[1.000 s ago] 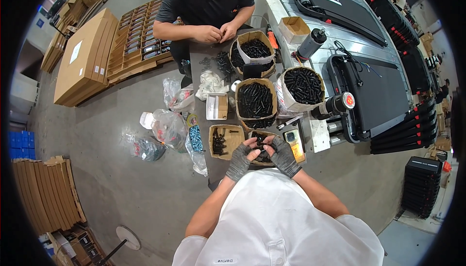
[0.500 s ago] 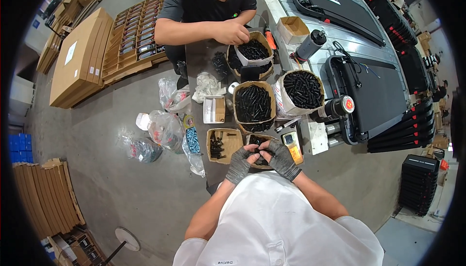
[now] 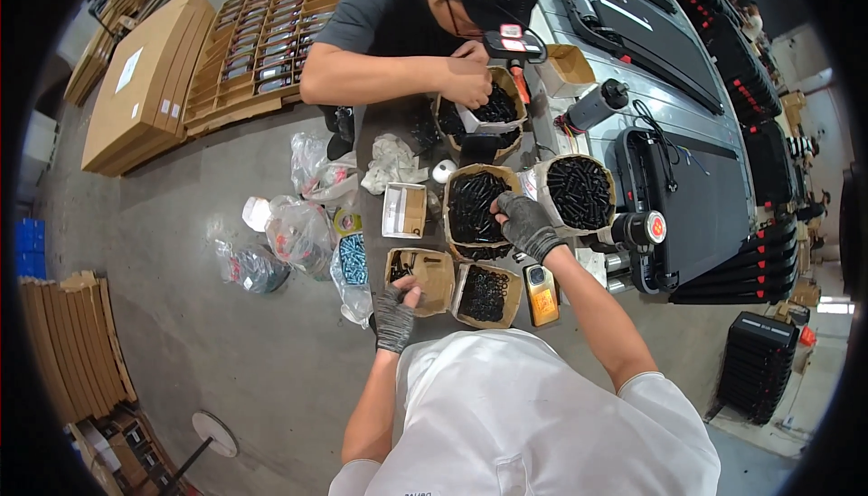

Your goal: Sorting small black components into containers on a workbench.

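My right hand (image 3: 529, 226), in a grey fingerless glove, reaches over a cardboard box (image 3: 449, 190) of short black cylindrical parts (image 3: 476, 207). Its fingertips are closed among these parts; what they pinch is too small to make out. My left hand (image 3: 395, 317), gloved the same way, is at the near left corner of a shallow box (image 3: 436, 281) with several black bolts (image 3: 404, 264). The left thumb and fingers are drawn together; anything between them is hidden. Between my hands, a small box (image 3: 509, 302) holds black rings (image 3: 484, 295).
Across the table a person (image 3: 389, 62) has both hands at another box of black parts (image 3: 495, 107). Right of my right hand stand a box of black cylinders (image 3: 580, 190) and a phone (image 3: 541, 295). A bag of blue pieces (image 3: 353, 261) lies left, near a white box (image 3: 404, 209).
My hands have parted from over the ring box: the right moved forward to the black cylinders, the left moved left to the bolt box. The other person has leaned in over their box.
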Action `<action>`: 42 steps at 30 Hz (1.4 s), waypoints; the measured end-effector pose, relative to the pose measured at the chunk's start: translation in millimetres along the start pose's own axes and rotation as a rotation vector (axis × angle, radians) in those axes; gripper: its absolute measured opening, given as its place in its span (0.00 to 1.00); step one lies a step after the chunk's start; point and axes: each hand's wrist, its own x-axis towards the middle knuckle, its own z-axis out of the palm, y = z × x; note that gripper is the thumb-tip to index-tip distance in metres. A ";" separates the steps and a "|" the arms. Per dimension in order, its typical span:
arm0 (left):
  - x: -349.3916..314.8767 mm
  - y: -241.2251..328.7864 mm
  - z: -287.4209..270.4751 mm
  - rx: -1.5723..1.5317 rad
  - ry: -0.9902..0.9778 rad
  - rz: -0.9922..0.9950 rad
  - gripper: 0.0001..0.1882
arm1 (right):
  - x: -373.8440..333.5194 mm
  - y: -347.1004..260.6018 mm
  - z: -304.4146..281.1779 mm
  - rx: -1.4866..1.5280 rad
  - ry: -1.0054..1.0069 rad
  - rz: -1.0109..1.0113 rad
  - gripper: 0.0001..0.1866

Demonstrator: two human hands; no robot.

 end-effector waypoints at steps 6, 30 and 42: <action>-3.9 -7.3 -20.8 0.034 0.114 -0.013 0.12 | 14.7 11.1 16.0 -0.057 -0.037 -0.008 0.09; 71.3 -28.4 47.0 1.191 0.000 0.209 0.16 | -188.8 5.2 43.5 0.303 0.095 0.153 0.08; 81.4 -94.7 44.5 0.627 0.291 -0.037 0.14 | -192.3 20.7 60.7 0.412 0.144 0.206 0.07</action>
